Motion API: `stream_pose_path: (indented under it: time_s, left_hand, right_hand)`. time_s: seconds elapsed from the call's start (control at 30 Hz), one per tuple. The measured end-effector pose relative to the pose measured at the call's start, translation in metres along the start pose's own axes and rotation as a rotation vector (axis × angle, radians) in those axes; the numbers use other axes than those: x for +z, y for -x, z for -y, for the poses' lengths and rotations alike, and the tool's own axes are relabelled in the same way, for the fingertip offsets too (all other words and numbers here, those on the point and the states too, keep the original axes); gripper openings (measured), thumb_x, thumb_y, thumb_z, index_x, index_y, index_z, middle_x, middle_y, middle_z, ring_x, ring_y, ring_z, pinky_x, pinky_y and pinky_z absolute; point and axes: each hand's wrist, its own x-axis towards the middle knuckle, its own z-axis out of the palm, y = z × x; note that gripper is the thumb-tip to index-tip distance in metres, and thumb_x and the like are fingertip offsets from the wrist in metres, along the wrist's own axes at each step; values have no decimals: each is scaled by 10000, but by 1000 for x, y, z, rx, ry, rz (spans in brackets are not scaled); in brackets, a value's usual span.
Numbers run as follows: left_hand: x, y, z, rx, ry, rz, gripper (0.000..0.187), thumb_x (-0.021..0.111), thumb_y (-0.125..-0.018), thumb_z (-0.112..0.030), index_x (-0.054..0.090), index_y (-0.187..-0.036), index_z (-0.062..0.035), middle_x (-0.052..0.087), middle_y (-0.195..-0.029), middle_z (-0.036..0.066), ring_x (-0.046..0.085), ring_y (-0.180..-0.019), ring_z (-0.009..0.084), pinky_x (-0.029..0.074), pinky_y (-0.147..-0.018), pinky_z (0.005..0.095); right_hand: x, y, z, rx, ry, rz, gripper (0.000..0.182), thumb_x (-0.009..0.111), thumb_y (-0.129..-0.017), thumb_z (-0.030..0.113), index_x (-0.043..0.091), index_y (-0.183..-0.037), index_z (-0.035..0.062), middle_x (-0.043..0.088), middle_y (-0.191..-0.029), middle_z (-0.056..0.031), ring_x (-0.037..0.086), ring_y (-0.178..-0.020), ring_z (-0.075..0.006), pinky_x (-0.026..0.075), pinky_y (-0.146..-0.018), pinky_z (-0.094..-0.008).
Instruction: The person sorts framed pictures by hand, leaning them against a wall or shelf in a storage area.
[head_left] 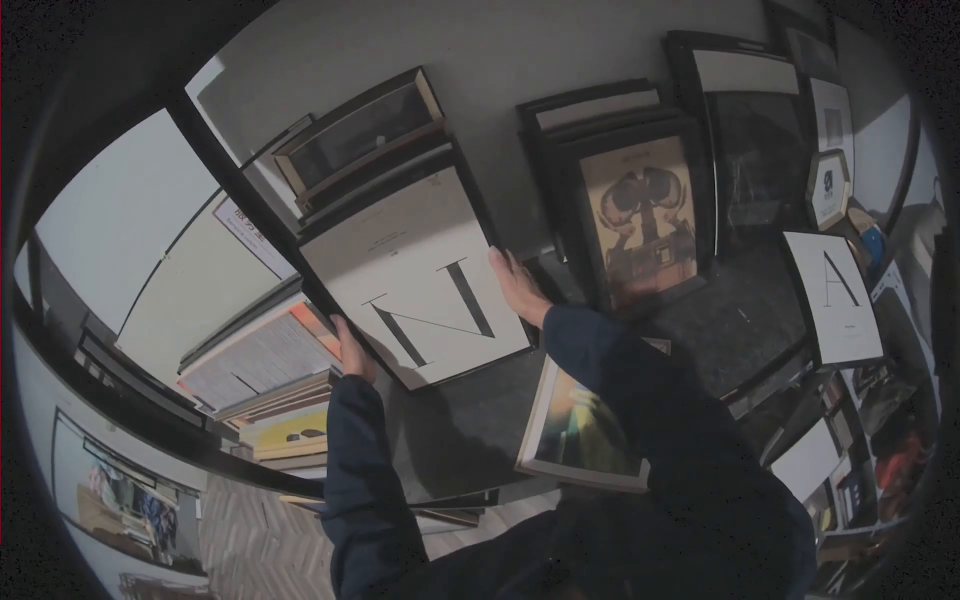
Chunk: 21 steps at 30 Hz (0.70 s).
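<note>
A framed print with a large letter N (410, 270) leans against other frames at centre-left, its lower edge on the dark surface. My left hand (354, 350) grips its lower left edge, with the fingers partly hidden by the frame. On the opposite side my right hand (518, 287) holds the frame's right edge, palm against it. Behind the print stand more dark frames and a wood-edged box frame (360, 135). A framed robot picture (645, 220) is propped to the right of my right hand.
A print with a letter A (832, 297) stands at the right. Under my right forearm lies a green and yellow picture (580, 425). Stacked frames (260, 365) fill the left side beside a dark post (225, 160). Tall dark frames (755, 160) lean at the back right.
</note>
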Motion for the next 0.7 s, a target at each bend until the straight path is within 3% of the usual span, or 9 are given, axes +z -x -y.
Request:
stream_pose_path:
  time_s: [0.3,0.5,0.6,0.7]
  left_hand:
    - [11,14,-6,13,-96,11,1126,273,-859,-870,-29,-1617,-94,-34,-1707,85,-15,-1579,295,25,-1276,466]
    - [7,13,4,65,-78,2,1015,236,-920,-805,44,-1621,-98,19,-1707,87,19,-1581,295,39,-1278,450]
    - [9,23,8,50,-34,23,968,257,-936,-779,114,-1617,-107,80,-1701,89,86,-1576,299,78,-1281,431]
    - [2,24,16,-11,-61,64,1009,261,-910,-811,79,-1622,-120,44,-1705,86,64,-1578,295,71,-1282,437]
  right_hand:
    - [-4,0,-1,19,-5,3,1010,171,-917,833,174,-1624,111,99,-1700,-118,74,-1573,-307,50,-1267,-479]
    - [-5,-10,-21,-26,-54,7,962,196,-964,768,252,-1592,41,225,-1665,-151,188,-1554,-284,104,-1271,-406]
    - [-7,-3,-25,-13,-53,18,967,191,-959,777,252,-1596,52,220,-1669,-147,181,-1556,-278,103,-1272,-398]
    - [-12,12,-17,54,11,88,1032,184,-908,844,141,-1623,100,133,-1693,-122,117,-1568,-297,90,-1265,-466]
